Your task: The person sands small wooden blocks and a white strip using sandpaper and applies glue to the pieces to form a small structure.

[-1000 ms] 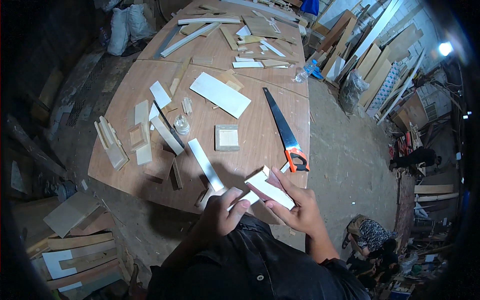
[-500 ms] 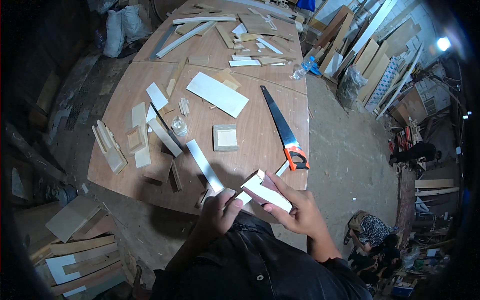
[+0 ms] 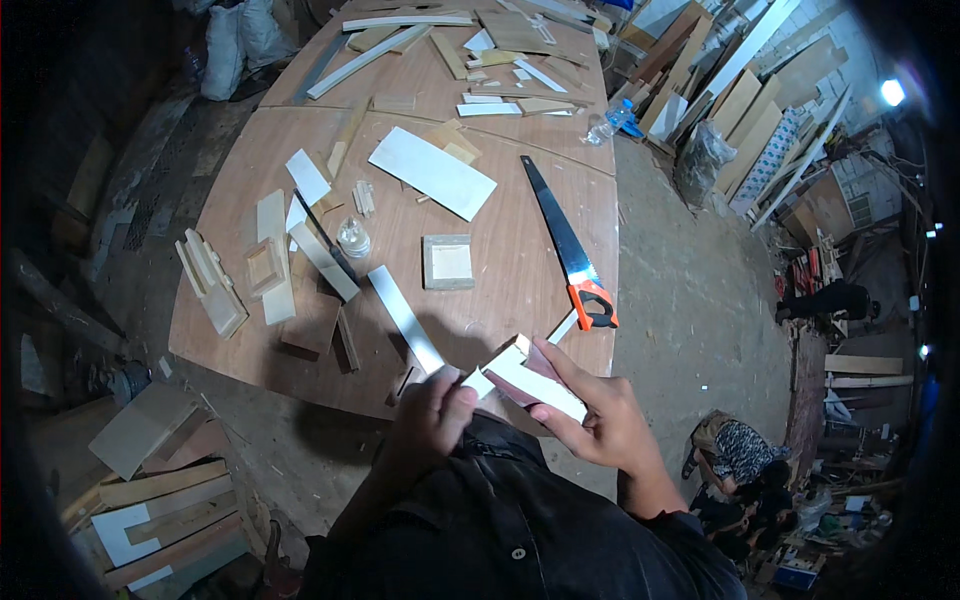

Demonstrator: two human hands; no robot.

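Note:
My right hand (image 3: 600,412) grips a small wooden block assembly (image 3: 540,385) with white faces and reddish-brown sides, thumb underneath and fingers on its upper right side. My left hand (image 3: 436,412) pinches a small white strip (image 3: 479,382) between thumb and fingers, its tip touching or very close to the block's left end. Both hands are just over the near edge of the table. Beyond the left hand lies a white strip of board (image 3: 405,318). A handsaw (image 3: 565,240) with an orange and black handle rests on the table past the right hand.
The wooden table (image 3: 500,290) carries a small square wooden frame (image 3: 447,262), a clear jar (image 3: 353,238), a white panel (image 3: 433,172) and several offcuts. A plastic bottle (image 3: 602,130) stands at the right edge. Boards (image 3: 165,520) are stacked on the floor at left; a person (image 3: 742,450) crouches at right.
The left hand has turned slightly and its white strip shows a shorter, pointed end by the block. My right hand and the block have barely moved. The view has tilted a little.

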